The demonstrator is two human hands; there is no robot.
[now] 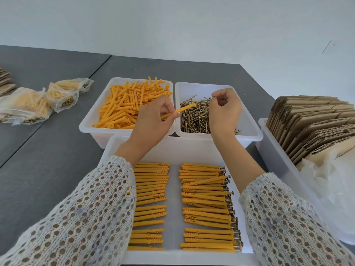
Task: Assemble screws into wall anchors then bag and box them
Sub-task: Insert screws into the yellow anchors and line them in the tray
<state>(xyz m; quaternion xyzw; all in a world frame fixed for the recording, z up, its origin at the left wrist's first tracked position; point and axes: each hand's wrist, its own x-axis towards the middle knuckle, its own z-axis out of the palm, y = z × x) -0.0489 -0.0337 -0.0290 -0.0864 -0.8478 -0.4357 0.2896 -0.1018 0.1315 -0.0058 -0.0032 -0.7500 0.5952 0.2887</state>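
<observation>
Table [48,169] space is mostly on the left side, grey and bare up to the filled bags [38,100]; the right edge is crowded by a bin of flat cardboard boxes [307,127]. Back-left tub [86,123] holds loose orange anchors [123,104], back-right tub [249,123] holds screws [194,118], and the near tray [174,208] has two rows of assembled anchors [205,204]. Left hand [151,121] pinches one anchor [185,108] pointing right, over the screw tub. Right hand [224,112] pinches a screw [203,101] at the fingertips, just beside the anchor's tip.
</observation>
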